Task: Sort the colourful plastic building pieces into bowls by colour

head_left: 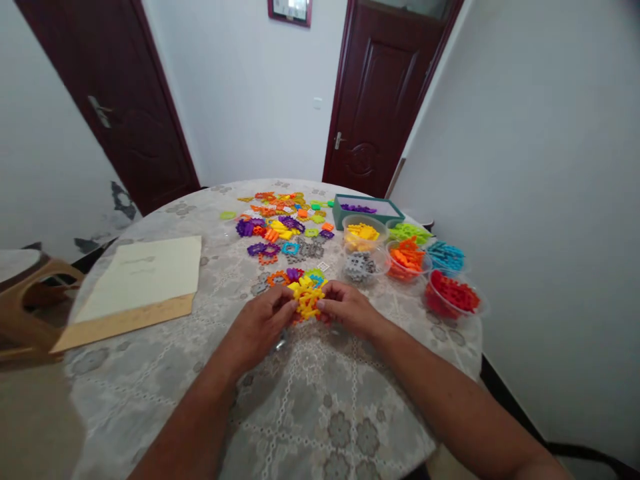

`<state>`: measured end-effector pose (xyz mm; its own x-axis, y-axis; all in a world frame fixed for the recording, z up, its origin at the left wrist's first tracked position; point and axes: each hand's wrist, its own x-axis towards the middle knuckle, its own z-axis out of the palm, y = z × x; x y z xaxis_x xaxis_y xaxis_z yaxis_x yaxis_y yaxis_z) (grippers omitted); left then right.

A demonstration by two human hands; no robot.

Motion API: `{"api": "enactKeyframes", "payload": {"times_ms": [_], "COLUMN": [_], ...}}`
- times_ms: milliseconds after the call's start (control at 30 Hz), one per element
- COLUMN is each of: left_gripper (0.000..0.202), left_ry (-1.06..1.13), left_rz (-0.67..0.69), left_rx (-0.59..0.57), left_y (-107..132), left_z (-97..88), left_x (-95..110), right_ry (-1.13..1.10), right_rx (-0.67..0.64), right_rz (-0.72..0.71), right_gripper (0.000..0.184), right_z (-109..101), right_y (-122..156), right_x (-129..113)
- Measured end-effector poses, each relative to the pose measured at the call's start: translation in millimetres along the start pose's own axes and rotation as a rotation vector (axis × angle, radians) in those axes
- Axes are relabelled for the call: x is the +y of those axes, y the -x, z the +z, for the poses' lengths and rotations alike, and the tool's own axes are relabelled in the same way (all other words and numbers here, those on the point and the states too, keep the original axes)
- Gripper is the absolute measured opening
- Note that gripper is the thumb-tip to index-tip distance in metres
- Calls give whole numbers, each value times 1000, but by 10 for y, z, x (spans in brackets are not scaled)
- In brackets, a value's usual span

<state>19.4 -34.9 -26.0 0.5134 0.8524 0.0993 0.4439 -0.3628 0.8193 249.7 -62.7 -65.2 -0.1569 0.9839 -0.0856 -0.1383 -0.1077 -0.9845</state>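
Observation:
Between my two hands is a cluster of yellow plastic interlocking pieces (307, 297), gripped at its sides above the near middle of the table. My left hand (265, 319) pinches its left edge with thumb and fingers. At the right edge, my right hand (349, 308) closes thumb and fingers on the same cluster. Just behind it lie orange toothed pieces (278, 278) and a purple piece (295, 274); the cluster partly hides other coloured pieces there. A small shiny object (280, 345), too small to name, lies by my left hand.
Clear bowls of yellow (363, 233), grey (360, 267), orange (407, 259), green, blue (447, 257) and red pieces (454, 293) stand at right. Behind them is a green box (367, 208) with purple pieces. Loose pieces (280, 213) spread across the back. A paper sheet (145, 277) lies left.

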Motion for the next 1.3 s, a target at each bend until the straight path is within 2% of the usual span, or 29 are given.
{"api": "enactKeyframes", "payload": {"times_ms": [133,200,267,400,467,533,600,667,800,867,933,1033,1167,1233,1300], "left_gripper": [31,39,42,32,29,30,31,30,27,26,27,31,34,35,37], "left_ry": [249,300,261,145,85,-7,-121,-231,-406,-459,-507,-574,-621,-632,-640], "left_rz": [-43,-53,-56,-1,22,8,-24,-49,-72,-82,-100,-129,-128,-123,-110], "left_rx": [-103,-145,-159,-166,-102,40,194,282,262,228,208,194,179,170,161], "left_y": [-9,3,22,43,35,18,0,-13,-15,-11,-8,-6,0,5,9], "left_z": [-16,-19,-19,-26,-40,-62,-87,-108,-108,-92,-76,-63,-54,-47,-35], "left_x": [6,21,49,111,115,87,34,-28,-124,-158,-188,-224,-253,-264,-272], "right_ry": [-139,-139,-117,-50,19,102,237,469,1058,1320,1474,1525,1553,1557,1521], "right_rx": [-22,-51,-86,-151,-129,1,217,440,758,826,826,791,801,800,743], "right_rz": [47,57,56,46,8,-87,-209,-306,-398,-345,-269,-219,-209,-250,-335], "right_gripper": [59,57,49,42,40,38,37,34,22,22,25,33,45,45,40], "right_z": [46,39,18,-65,-160,-317,-542,-812,-1315,-1476,-1570,-1627,-1596,-1488,-1282], "right_y": [-17,-12,-2,43,75,91,68,-11,-307,-474,-612,-732,-733,-671,-566], "right_x": [-9,2,16,-56,-175,-344,-542,-745,-1074,-1169,-1210,-1200,-1143,-1088,-984]}}
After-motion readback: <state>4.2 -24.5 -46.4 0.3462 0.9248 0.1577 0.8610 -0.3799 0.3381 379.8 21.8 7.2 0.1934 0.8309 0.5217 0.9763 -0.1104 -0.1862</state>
